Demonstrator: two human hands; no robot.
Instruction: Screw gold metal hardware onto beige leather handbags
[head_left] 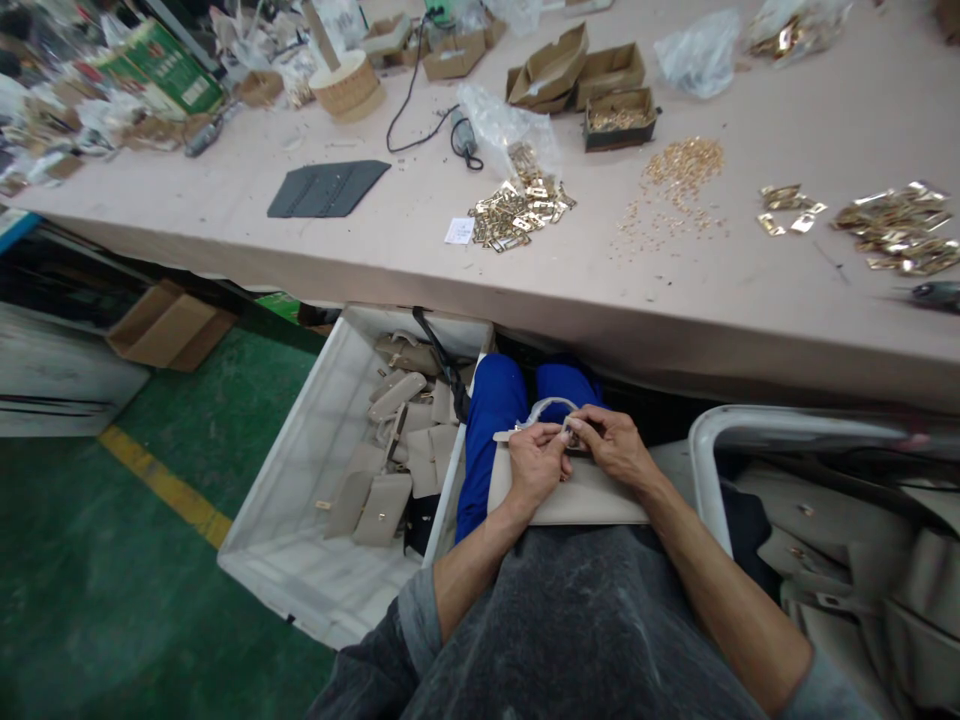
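A beige leather bag (577,500) lies on my lap, below the table's near edge. My left hand (534,462) and my right hand (611,442) meet at its top edge, fingers pinched together. Between the fingertips is a small metal fitting (571,434) beside the bag's thin pale strap (547,406). Both hands are closed on that spot; the fitting is mostly hidden by the fingers.
A white bin (315,520) of beige bag pieces stands at my left on the green floor. Another bin (847,540) of pieces is at my right. The pink table (390,250) carries gold clasps (517,212), small gold rivets (679,165), cardboard boxes (619,118) and a dark flap (326,188).
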